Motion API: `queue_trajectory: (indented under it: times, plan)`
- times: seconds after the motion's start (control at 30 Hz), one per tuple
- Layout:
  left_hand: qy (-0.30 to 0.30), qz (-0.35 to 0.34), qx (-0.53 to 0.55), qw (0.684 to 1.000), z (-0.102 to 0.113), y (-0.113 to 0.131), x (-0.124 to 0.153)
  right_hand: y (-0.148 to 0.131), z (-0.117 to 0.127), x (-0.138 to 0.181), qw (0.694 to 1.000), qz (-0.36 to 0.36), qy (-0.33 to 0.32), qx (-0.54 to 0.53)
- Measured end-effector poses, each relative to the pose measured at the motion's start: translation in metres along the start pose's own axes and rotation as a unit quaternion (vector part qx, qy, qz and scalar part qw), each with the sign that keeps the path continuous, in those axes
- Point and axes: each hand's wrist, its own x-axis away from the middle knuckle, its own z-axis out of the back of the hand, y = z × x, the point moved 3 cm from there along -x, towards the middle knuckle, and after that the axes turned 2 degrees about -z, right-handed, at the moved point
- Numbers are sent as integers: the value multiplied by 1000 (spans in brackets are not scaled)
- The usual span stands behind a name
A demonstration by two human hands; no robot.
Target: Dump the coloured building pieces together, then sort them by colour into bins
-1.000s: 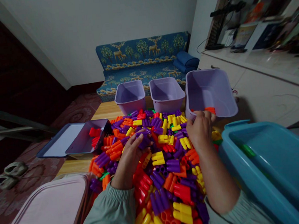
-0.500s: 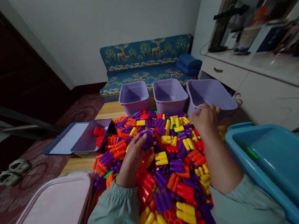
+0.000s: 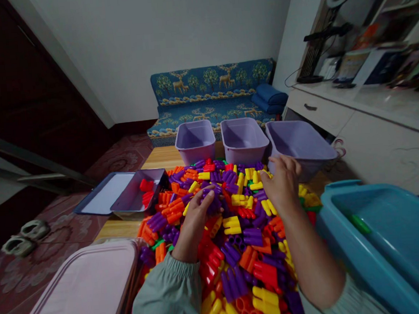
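Right hand (image 3: 283, 185) has let go of the far-right bin (image 3: 306, 158), fingers (image 3: 290, 165) parted; left hand (image 3: 193, 221) grasps purple blocks (image 3: 213, 201); left box (image 3: 127, 199) holds red blocks (image 3: 146, 185).

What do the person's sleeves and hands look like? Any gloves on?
No gloves: the left hand and right hand are both bare, with no rings or watch that I can see. The left sleeve is pale grey-green, with a gathered, wrinkly cuff near the wrist. The right sleeve matches in colour but ends higher up.
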Motion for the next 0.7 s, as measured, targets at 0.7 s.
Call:
queue_trajectory:
  times: [0.7]
  plan:
    - [-95, 36, -32, 994, -15, 15, -1, -57, -29, 60, 808, -70, -389, -436]
